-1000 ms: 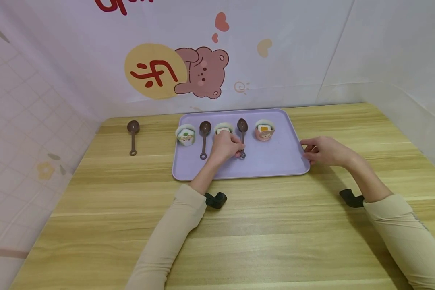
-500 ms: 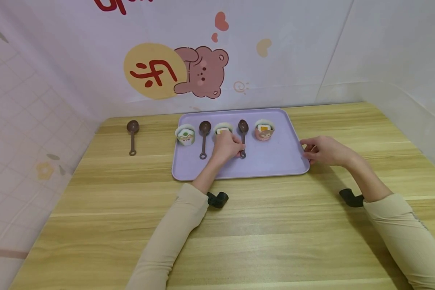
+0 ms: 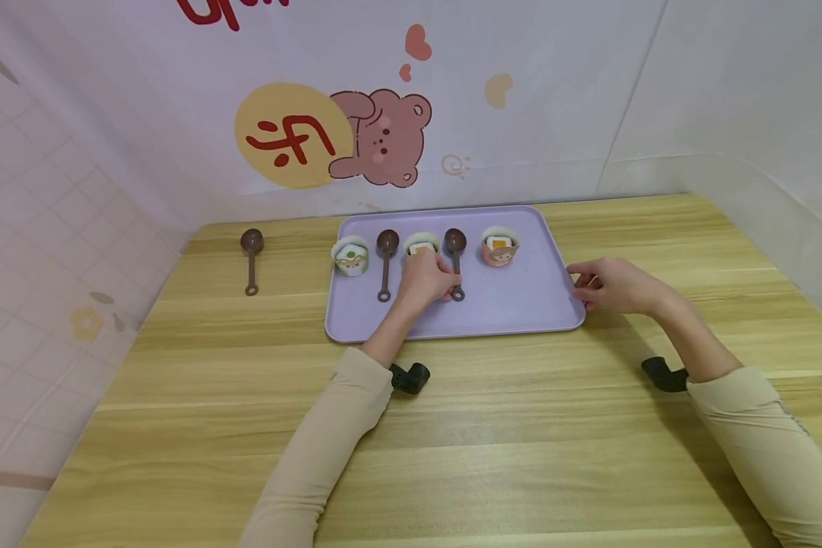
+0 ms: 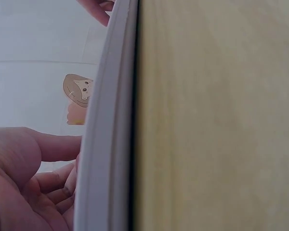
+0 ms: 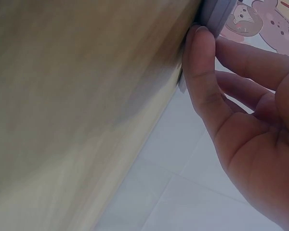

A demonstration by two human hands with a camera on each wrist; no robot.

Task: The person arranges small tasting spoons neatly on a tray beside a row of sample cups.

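Observation:
On a lilac tray (image 3: 520,301) lie two brown spoons, each between small cake cups. My left hand (image 3: 422,281) pinches the lower handle of the right-hand spoon (image 3: 455,242), whose bowl faces up. That hand partly covers the middle cup (image 3: 422,242). Left of it lies the other spoon (image 3: 387,243), beside a green cup (image 3: 352,257) with a white cake in it. A pink cup (image 3: 499,247) stands right of the held spoon. My right hand (image 3: 616,284) grips the tray's right edge, fingertips at the rim; the right wrist view shows a finger (image 5: 202,53) against it.
A third brown spoon (image 3: 251,251) lies on the wooden table (image 3: 493,449), left of the tray. A wall (image 3: 562,91) with a printed bear stands right behind the table. Black wrist mounts (image 3: 411,378) hang at both wrists.
The spoon in my left hand has rolled so its bowl faces up more, and the bowl has shifted slightly left. My right hand and the tray have stayed put.

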